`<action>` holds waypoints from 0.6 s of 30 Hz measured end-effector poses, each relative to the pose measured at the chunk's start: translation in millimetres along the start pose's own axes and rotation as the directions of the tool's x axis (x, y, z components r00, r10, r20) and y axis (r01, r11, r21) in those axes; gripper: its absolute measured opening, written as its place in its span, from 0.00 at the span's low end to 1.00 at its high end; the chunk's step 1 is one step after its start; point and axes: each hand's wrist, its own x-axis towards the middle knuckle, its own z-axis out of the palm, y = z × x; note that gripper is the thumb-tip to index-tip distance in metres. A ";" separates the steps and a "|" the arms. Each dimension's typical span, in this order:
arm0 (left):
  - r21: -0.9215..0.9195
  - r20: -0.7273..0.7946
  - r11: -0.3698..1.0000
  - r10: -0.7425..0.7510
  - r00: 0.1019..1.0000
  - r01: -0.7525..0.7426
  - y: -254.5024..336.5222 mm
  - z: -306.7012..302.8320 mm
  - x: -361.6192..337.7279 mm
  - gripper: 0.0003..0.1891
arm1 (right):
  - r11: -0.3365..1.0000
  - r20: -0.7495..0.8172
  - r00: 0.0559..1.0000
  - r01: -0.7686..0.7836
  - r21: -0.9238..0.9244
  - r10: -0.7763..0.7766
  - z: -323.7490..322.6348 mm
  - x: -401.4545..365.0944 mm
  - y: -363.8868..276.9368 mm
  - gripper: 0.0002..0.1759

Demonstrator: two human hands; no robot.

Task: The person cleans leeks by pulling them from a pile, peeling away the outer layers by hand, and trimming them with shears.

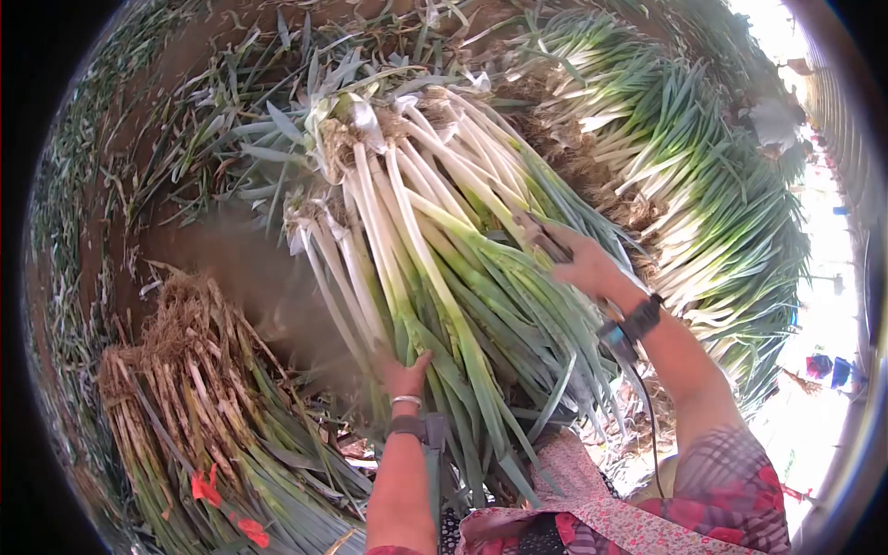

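A large pile of long green onions (462, 222) lies before me, with peeled white stems and roots at the far end and green leaves towards me. My left hand (402, 377) is wrapped around stalks at the pile's left side, its thumb lying on top. Over the right side of the pile, my right hand (589, 265) is closed by a narrow dark thing at its fingers; I cannot make out what it is. A wristband sits on each wrist, and a cable hangs from the right one.
Unpeeled green onions (190, 370) with brown roots and red ties lie at lower left. A long row of cleaned green onions (694, 185) curves along the right. Stripped leaves (217, 120) litter the soil behind. Patterned cloth (610, 527) covers my lap.
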 end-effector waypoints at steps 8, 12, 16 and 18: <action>0.021 -0.050 0.995 0.098 0.994 -0.097 -15.7 7.9 7.5 0.61 | 0.993 0.052 0.997 -0.047 -0.106 0.053 0.7 72.1 71.5 0.42; 0.026 -0.072 0.995 0.093 0.993 -0.091 -14.3 6.4 7.4 0.60 | 0.996 0.088 0.995 -0.033 -0.085 0.041 -0.9 105.9 76.3 0.42; 0.004 -0.072 0.996 0.093 0.993 -0.093 -11.2 3.6 4.6 0.60 | 0.996 0.078 0.994 0.084 -0.037 -0.081 6.2 139.9 51.7 0.41; -0.004 -0.081 0.994 0.112 0.990 -0.112 -10.6 4.2 4.3 0.60 | 0.991 0.004 0.996 0.094 -0.096 -0.094 4.7 144.8 39.1 0.41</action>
